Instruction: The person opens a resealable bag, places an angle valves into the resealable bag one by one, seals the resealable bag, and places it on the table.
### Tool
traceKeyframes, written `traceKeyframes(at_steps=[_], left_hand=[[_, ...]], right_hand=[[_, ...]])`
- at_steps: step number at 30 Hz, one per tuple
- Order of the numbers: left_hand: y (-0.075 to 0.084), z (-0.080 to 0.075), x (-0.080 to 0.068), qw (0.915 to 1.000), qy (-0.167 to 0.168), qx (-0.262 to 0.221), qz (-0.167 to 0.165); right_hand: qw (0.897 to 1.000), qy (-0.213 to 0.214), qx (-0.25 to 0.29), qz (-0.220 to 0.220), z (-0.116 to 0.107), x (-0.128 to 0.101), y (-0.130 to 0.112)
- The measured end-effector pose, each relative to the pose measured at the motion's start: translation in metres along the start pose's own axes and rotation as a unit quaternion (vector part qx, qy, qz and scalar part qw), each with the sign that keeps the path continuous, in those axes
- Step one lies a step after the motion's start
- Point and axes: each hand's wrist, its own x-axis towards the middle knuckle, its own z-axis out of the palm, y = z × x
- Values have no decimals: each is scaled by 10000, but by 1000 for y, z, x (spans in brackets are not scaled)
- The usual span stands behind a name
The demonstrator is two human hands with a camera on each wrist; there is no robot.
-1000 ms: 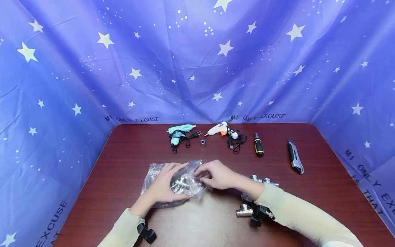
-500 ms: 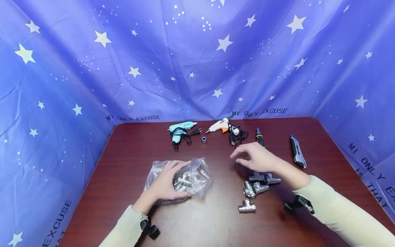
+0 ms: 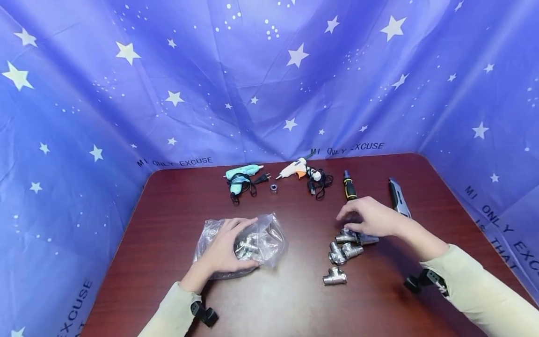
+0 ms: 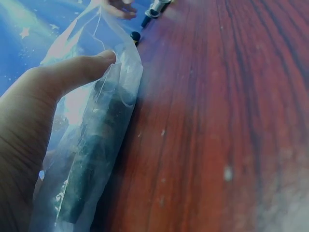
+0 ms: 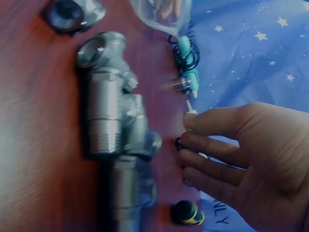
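Observation:
A clear plastic bag [image 3: 269, 243] with shiny metal pieces inside lies on the table at centre left. My left hand [image 3: 225, 250] grips it, thumb on the near side and fingers over the far side; the left wrist view shows the thumb [image 4: 77, 72] against the plastic. My right hand [image 3: 372, 217] hovers at the far end of a cluster of chrome tee-shaped pipe fittings [image 3: 337, 252]. In the right wrist view its fingers [image 5: 212, 145] are loosely bent, with nothing between them and the thumb. One separate fitting [image 3: 335, 276] lies nearest me.
Along the back of the table lie a teal glue gun [image 3: 237, 180], a small metal ring [image 3: 273, 188], a white glue gun [image 3: 294, 167] with a black cord, a screwdriver [image 3: 349, 186] and a utility knife [image 3: 397, 196]. A starry blue cloth [image 3: 269, 84] hangs behind.
My right hand has left the bag's mouth and moved right, over the screwdriver's near end, then down to the fittings. The left hand has stayed on the bag.

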Motion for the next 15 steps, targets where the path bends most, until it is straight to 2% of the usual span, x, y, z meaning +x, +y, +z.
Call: traceKeyframes(at_steps=[5,9,15], left_hand=[[0,1,-1,10000,-8,62,-30],[0,1,-2,9999,11,95,-46],[1,0,0,10000,12,70,-27]], right_hand=[[9992,-326,-24,-216,9,-6,4],[9984,-481,-212,-206,16,-7,6],[9992,-273,-289,-104,23,-10,9]])
